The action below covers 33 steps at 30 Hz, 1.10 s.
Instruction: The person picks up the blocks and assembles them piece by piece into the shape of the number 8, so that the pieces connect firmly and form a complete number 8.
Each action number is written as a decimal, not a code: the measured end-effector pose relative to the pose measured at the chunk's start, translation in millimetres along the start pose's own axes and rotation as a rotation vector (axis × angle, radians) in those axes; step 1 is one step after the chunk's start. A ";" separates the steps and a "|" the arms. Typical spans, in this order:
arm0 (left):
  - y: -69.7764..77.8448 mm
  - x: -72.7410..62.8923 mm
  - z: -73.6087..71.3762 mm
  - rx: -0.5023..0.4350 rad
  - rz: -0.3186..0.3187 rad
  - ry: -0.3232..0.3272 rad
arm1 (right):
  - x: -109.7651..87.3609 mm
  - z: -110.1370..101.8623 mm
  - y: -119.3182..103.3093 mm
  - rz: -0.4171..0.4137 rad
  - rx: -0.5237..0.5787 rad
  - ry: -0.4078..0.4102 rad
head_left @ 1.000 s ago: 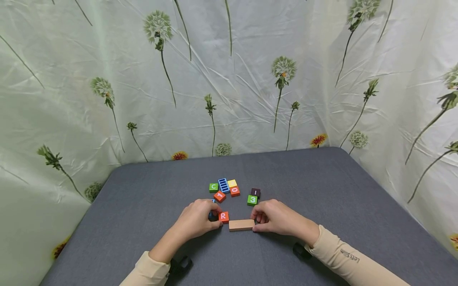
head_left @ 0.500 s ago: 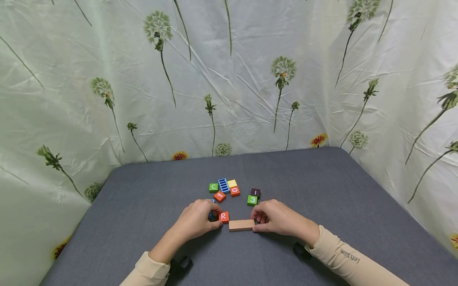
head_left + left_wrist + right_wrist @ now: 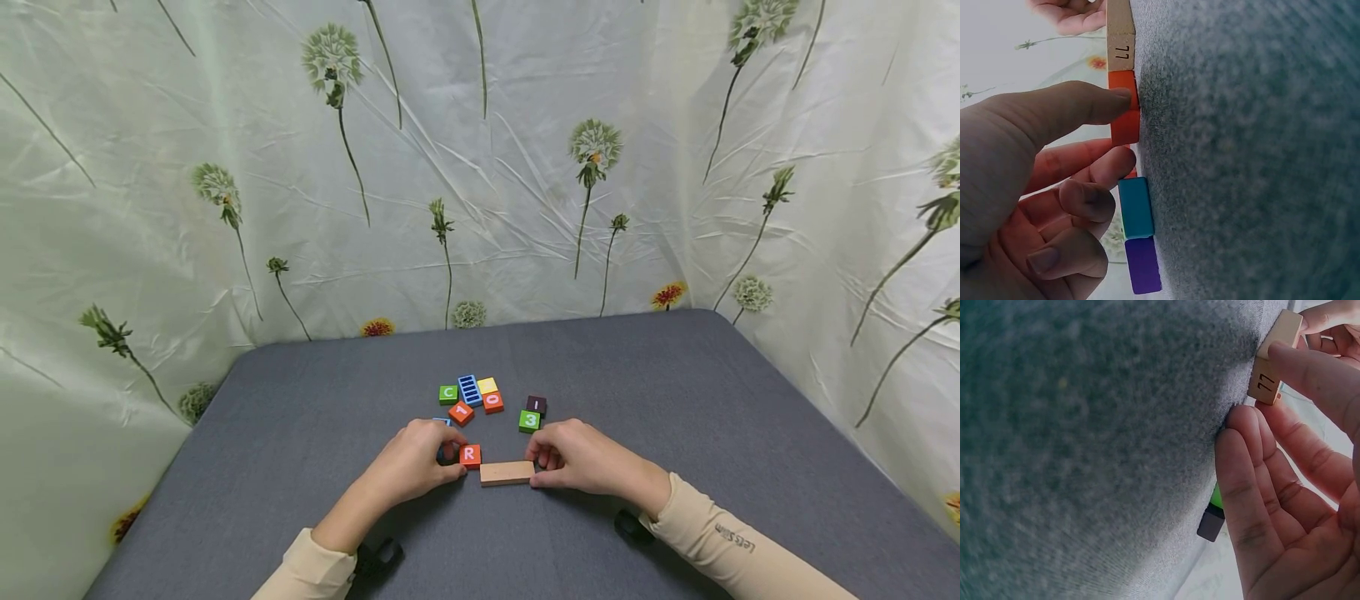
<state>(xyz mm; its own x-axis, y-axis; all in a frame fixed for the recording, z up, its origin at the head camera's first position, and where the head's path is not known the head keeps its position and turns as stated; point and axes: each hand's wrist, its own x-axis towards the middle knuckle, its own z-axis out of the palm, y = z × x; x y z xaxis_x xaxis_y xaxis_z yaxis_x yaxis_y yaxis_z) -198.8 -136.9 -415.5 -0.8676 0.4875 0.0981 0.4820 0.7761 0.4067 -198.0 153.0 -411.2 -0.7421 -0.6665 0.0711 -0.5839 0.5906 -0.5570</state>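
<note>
My left hand (image 3: 417,454) pinches a red letter block marked R (image 3: 470,456) between thumb and fingers. In the left wrist view the thumb lies on the near side of that red block (image 3: 1125,128). Its right side meets a plain wooden block (image 3: 507,473), lying lengthwise on the table. My right hand (image 3: 581,454) pinches the right end of this wooden block, the other fingers curled in. A "77" is printed on its end in the right wrist view (image 3: 1264,382). Beside my left fingers sit a teal block (image 3: 1137,207) and a purple block (image 3: 1143,265), mostly hidden in the head view.
Behind the hands lie a green C block (image 3: 448,394), a blue barred block (image 3: 469,390), a yellow block (image 3: 487,385) and red 1 (image 3: 461,412) and 0 (image 3: 492,402) blocks. A green 3 block (image 3: 529,421) touches a dark block (image 3: 536,405). A flowered curtain (image 3: 510,167) backs the grey table (image 3: 645,367).
</note>
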 end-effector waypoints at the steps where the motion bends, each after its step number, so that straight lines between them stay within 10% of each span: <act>1: -0.4 -0.3 -0.1 0.000 0.003 0.005 | 0.0 -0.2 -0.1 0.000 0.002 -0.001; 18: -4.8 1.0 -2.4 -0.004 -0.026 -0.010 | -0.2 -9.1 7.5 0.034 0.093 -0.033; 33: -4.0 -0.1 -2.4 0.005 -0.067 -0.027 | 11.0 -16.5 22.9 0.145 0.000 0.151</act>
<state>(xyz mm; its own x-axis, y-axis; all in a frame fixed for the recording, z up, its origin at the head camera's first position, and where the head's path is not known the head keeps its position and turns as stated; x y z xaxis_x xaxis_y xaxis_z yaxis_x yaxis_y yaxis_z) -201.0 -141.1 -414.9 -0.8943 0.4451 0.0467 0.4239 0.8090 0.4072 -225.0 166.7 -409.5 -0.8593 -0.4987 0.1140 -0.4675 0.6751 -0.5706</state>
